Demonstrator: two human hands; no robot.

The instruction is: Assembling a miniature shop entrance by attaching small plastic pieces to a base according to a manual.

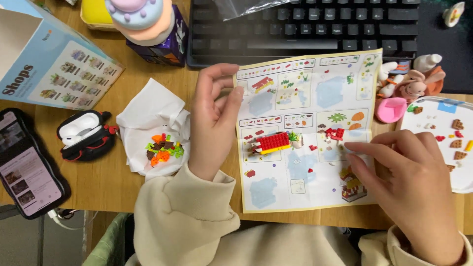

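Lying flat on the desk, the instruction sheet is carrying a red brick assembly. Right hand fingers, slightly spread, are pressing the sheet. Left hand is hovering, loosely curled, empty. Sleeves are hiding both wrists.

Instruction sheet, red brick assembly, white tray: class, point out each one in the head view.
instruction sheet (276, 197): head view, bare lower-left panel.
red brick assembly (272, 142): head view, middle of its red studded top.
white tray (438, 120): head view, bare upper area near the rim.
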